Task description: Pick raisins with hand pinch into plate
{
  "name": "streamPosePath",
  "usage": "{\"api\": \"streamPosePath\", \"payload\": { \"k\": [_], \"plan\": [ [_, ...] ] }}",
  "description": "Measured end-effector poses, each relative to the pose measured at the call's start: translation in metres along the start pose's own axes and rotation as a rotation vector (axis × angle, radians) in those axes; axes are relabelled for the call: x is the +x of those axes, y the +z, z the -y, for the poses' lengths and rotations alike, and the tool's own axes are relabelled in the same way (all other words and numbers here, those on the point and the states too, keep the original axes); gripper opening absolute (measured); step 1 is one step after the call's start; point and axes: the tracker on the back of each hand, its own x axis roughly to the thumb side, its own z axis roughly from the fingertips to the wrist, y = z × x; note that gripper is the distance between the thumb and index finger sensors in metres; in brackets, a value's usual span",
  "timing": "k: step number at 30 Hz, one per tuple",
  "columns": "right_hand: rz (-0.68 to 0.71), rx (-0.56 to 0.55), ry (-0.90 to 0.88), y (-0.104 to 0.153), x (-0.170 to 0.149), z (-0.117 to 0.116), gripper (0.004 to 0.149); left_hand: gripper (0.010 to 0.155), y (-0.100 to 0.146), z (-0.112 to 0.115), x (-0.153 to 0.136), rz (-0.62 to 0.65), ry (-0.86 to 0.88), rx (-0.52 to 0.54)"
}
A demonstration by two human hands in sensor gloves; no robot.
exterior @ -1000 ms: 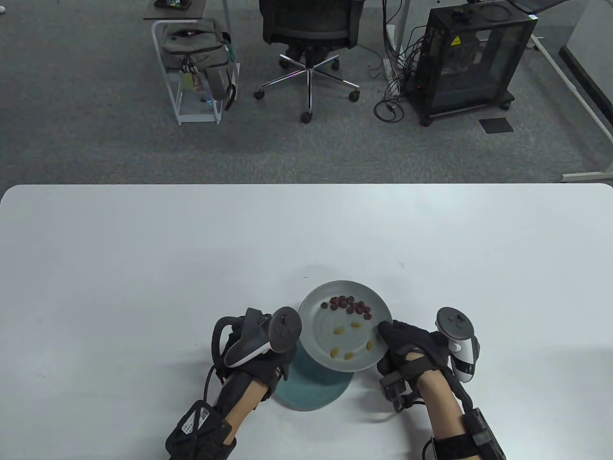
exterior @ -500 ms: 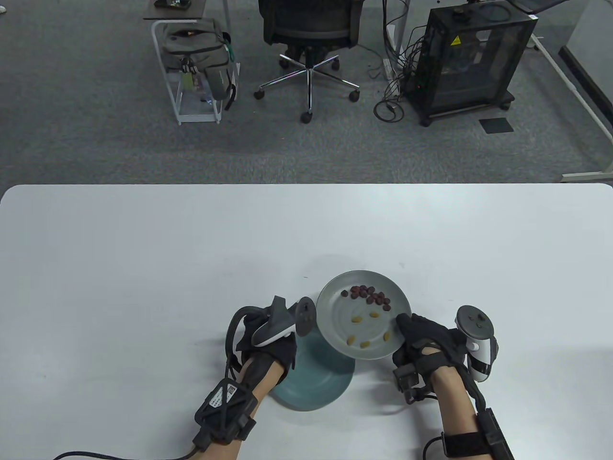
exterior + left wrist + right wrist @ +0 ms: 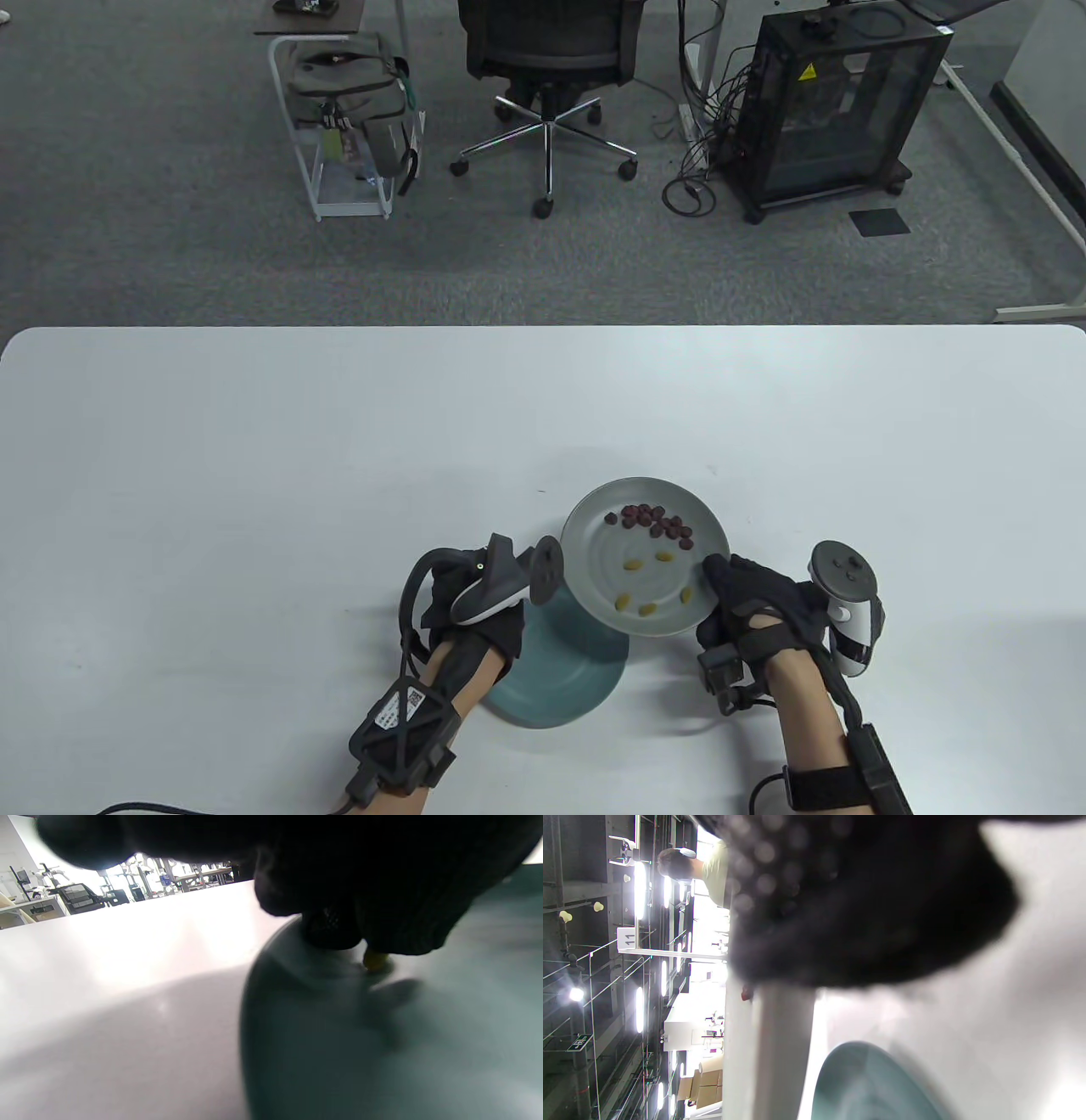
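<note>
I see the raisins on the grey plate (image 3: 594,543): a cluster of dark red raisins (image 3: 657,522) sits toward its far rim, and five yellow raisins (image 3: 649,581) lie scattered across the middle and near side. My right hand (image 3: 751,607) grips this plate by its right rim and holds it raised and tilted over the table (image 3: 254,467), near the middle of the near edge. In the right wrist view the plate shows edge-on as a pale bar under blurred glove fabric, so I cannot tell from there how the fingers lie; in the table view they wrap the rim. Below and to the left of the grey plate, partly covered by it, a teal plate (image 3: 560,679) rests flat on the table. My left hand (image 3: 471,607) is down over the teal plate's left side. In the left wrist view the gloved fingertips (image 3: 339,929) are drawn together right above the plate's surface, and one yellow raisin (image 3: 375,960) peeks out just under them, at or touching the plate; whether the fingers have it pinched or it already lies free I cannot tell. A white and grey tracker (image 3: 501,581) rides on the back of the left hand, and another (image 3: 844,607) on the right. Past the far edge of the table, on the grey carpet, stand an office chair (image 3: 547,51), a white rack with a backpack (image 3: 352,93) on it, and a black cabinet (image 3: 836,102) with cables beside it.
</note>
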Motion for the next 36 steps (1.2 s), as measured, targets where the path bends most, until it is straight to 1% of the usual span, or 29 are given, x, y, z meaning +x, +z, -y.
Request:
{"api": "streamPosePath", "payload": {
  "k": [4, 7, 10, 13, 14, 16, 18, 21, 26, 29, 32, 36],
  "plan": [
    [0.0, 0.0, 0.001, 0.0, 0.0, 0.0, 0.052, 0.043, 0.009, -0.011, -0.008, -0.008, 0.019, 0.035],
    [0.005, -0.001, 0.001, 0.001, 0.001, -0.001, 0.052, 0.042, 0.016, -0.02, -0.015, -0.017, 0.062, 0.061],
    [0.007, 0.008, 0.004, 0.001, 0.001, -0.003, 0.052, 0.042, 0.026, -0.027, -0.023, -0.022, 0.106, 0.116],
    [0.008, 0.015, 0.011, 0.002, 0.002, -0.005, 0.051, 0.043, 0.035, -0.028, -0.03, -0.021, 0.165, 0.168],
    [0.008, 0.022, 0.017, 0.001, 0.002, -0.007, 0.052, 0.043, 0.039, -0.028, -0.031, -0.02, 0.174, 0.201],
    [0.006, 0.025, 0.02, 0.001, 0.002, -0.008, 0.051, 0.043, 0.044, -0.03, -0.033, -0.016, 0.138, 0.244],
    [0.005, 0.026, 0.022, 0.002, 0.001, -0.009, 0.052, 0.044, 0.048, -0.033, -0.035, -0.008, 0.142, 0.256],
    [0.004, 0.041, 0.019, 0.003, 0.001, -0.013, 0.052, 0.043, 0.056, -0.037, -0.036, 0.019, 0.195, 0.289],
    [0.003, 0.064, 0.026, 0.004, 0.002, -0.02, 0.052, 0.044, 0.069, -0.043, -0.037, 0.022, 0.203, 0.349],
    [0.001, 0.083, 0.049, 0.005, 0.002, -0.027, 0.052, 0.044, 0.073, -0.045, -0.037, 0.025, 0.21, 0.36],
    [0.004, 0.097, 0.085, 0.006, 0.002, -0.035, 0.052, 0.044, 0.076, -0.045, -0.038, 0.025, 0.268, 0.366],
    [0.009, 0.136, 0.107, 0.009, 0.005, -0.047, 0.052, 0.045, 0.076, -0.044, -0.037, 0.047, 0.362, 0.328]
  ]
}}
